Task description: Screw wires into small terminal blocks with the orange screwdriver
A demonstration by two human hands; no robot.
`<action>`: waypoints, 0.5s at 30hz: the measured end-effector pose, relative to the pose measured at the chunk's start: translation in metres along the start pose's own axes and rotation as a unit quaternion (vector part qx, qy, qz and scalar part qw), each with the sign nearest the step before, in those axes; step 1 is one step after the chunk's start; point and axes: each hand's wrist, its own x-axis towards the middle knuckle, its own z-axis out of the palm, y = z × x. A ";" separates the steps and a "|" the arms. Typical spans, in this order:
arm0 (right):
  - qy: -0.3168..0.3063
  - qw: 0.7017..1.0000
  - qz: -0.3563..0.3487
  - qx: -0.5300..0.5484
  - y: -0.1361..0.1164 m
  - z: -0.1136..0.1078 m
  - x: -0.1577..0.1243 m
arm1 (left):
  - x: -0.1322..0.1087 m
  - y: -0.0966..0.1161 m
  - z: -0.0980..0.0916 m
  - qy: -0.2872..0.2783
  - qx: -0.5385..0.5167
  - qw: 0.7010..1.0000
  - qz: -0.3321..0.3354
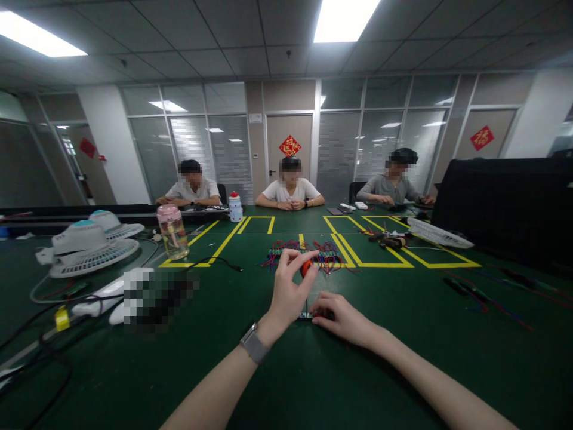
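My left hand [290, 286], with a watch on its wrist, is raised over the green table [286, 370], fingers pinched on a small red-orange object [306, 266] that looks like a tool handle. My right hand [341, 316] lies low on the table with its fingers pressed on a small dark part [308, 315], which it mostly hides. Just beyond both hands lies a tangle of red, blue and black wires [308, 254].
Three people sit along the far edge. At left stand white fan parts [89, 245], a pink-lidded clear bottle [172, 232] and black cables [40, 352]. A large black panel [505, 203], tools [389, 240] and loose wires [487, 298] occupy the right. Yellow tape lines [353, 251] mark the table.
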 end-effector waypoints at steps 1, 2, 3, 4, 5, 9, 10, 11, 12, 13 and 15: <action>0.001 1.000 0.000 0.000 0.000 0.000 0.000 | 0.000 0.000 0.000 -0.006 -0.012 1.000 0.002; 0.001 1.000 -0.001 0.000 0.000 0.000 0.000 | 0.000 0.001 0.000 -0.010 -0.026 1.000 0.003; 0.002 1.000 -0.002 0.001 0.000 0.000 0.000 | 0.000 0.001 0.000 -0.013 -0.039 0.999 0.005; 0.003 1.000 -0.003 0.001 0.001 0.000 0.000 | 0.000 0.001 0.000 -0.012 -0.046 0.999 0.006; 0.004 1.000 -0.004 0.002 0.001 0.001 0.000 | 0.000 0.000 0.001 -0.007 -0.045 0.999 0.007; 0.002 1.000 -0.004 0.005 0.002 0.001 0.001 | -0.001 -0.001 0.001 0.024 -0.005 1.000 0.006; 0.003 1.000 -0.003 0.005 0.002 0.001 0.001 | -0.001 -0.001 0.001 0.021 -0.005 1.000 0.005; 0.003 1.000 -0.004 0.004 0.003 0.001 0.001 | -0.001 -0.001 0.001 0.013 -0.013 1.000 0.003; 0.003 1.000 -0.004 0.004 0.003 0.001 0.001 | -0.001 -0.001 0.001 0.003 -0.026 1.000 0.000; 0.003 1.000 -0.005 0.002 0.003 0.002 0.001 | -0.001 -0.001 0.001 -0.007 -0.039 0.999 -0.003; 0.002 1.000 -0.007 0.002 0.003 0.002 0.001 | -0.001 -0.001 0.001 -0.014 -0.052 0.999 -0.008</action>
